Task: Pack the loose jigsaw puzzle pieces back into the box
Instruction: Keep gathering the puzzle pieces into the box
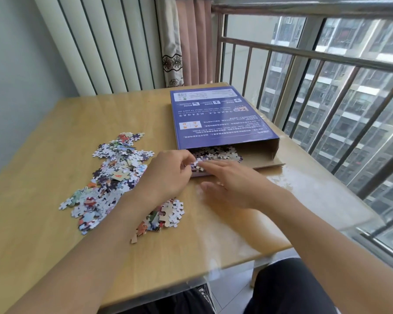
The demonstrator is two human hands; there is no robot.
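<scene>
our left hand (168,171) pinches a few pieces at the box (220,116) mouth, at twelve o'clock; our right hand (232,180), fingers spread flat, pushes them in. the loose pieces (114,175) lie at nine o'clock. a rushed shove could spill pieces off the flap.

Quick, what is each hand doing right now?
Left hand: fingers curled, pinching puzzle pieces at the box mouth.
Right hand: open, fingers straight, pushing those pieces in.
</scene>
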